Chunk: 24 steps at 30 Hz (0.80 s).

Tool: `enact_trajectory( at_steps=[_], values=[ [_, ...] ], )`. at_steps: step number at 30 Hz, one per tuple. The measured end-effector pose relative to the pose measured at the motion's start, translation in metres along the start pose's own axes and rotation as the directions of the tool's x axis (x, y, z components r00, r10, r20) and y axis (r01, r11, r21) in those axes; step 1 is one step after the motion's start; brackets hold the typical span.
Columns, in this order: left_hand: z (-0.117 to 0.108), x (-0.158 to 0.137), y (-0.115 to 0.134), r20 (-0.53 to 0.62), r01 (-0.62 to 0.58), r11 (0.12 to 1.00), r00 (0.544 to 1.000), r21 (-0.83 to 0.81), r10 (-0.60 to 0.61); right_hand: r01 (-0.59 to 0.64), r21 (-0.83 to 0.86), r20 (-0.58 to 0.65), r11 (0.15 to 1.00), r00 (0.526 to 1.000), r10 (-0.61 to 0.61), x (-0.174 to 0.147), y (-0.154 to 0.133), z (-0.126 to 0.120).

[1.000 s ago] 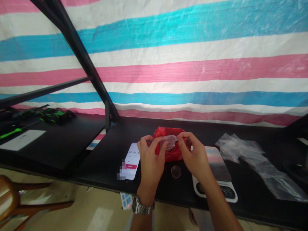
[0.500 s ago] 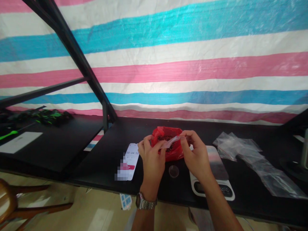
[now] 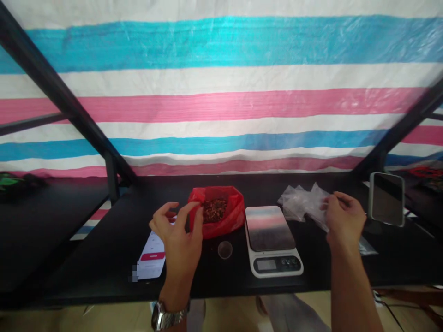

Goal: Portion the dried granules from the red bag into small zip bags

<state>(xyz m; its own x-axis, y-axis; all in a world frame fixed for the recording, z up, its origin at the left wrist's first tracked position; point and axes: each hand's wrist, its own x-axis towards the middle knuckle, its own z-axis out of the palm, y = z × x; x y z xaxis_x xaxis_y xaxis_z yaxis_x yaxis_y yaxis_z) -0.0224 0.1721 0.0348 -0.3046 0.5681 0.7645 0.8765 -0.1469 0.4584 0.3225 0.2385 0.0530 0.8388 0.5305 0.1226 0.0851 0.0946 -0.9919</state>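
My left hand (image 3: 182,237) hovers beside a red plastic bag (image 3: 233,216), with its fingers apart and nothing between them. The red bag lies open, and small reddish-brown pieces (image 3: 215,210) fill it. On the right, my right hand (image 3: 345,219) pinches a clear plastic bag (image 3: 317,205) above a pile of similar clear bags (image 3: 293,203). A white kitchen scale (image 3: 272,230) with a bare metal plate stands between the hands. In front of the red bag sits a small clear round cup (image 3: 224,250).
A phone (image 3: 152,256) with a lit screen lies under and left of my left hand. Another phone-like device (image 3: 386,199) stands upright at the right. Black frame bars (image 3: 62,101) slant up at both sides before a striped sheet (image 3: 221,106).
My hands have parted: the left let go of the clear bag, while the right moved from above the red bag to the clear bags. The view has turned right.
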Motion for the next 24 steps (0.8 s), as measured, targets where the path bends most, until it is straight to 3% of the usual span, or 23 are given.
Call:
enact_trajectory(
  at_steps=[5,9,14,18,21,24],
  values=[
    [-0.005,0.003,0.004,-0.107,-0.001,1.0,0.994,0.015,0.003,-0.053,-0.075,0.05,0.996,0.997,0.057,0.013,0.029,-0.001],
    [-0.002,-0.001,0.004,-0.071,-0.088,0.996,0.994,0.006,0.088,-0.016,-0.091,0.116,0.996,0.993,0.026,0.017,0.045,0.001],
    [0.001,-0.005,0.005,-0.056,-0.154,0.988,0.986,0.026,0.155,0.255,-0.328,0.171,0.909,0.963,-0.209,0.026,0.043,-0.007],
    [0.001,-0.003,0.004,-0.092,-0.167,0.986,0.981,0.024,0.169,0.507,-0.423,0.347,0.751,0.856,-0.383,0.028,0.045,-0.008],
    [0.001,-0.003,0.002,-0.103,-0.164,0.986,0.981,0.017,0.165,0.548,-0.47,0.505,0.692,0.81,-0.298,0.022,0.058,-0.001],
    [0.001,-0.003,0.001,-0.103,-0.149,0.989,0.984,0.01,0.149,0.512,-0.527,0.526,0.678,0.823,-0.213,0.014,0.064,0.003]
  ],
)
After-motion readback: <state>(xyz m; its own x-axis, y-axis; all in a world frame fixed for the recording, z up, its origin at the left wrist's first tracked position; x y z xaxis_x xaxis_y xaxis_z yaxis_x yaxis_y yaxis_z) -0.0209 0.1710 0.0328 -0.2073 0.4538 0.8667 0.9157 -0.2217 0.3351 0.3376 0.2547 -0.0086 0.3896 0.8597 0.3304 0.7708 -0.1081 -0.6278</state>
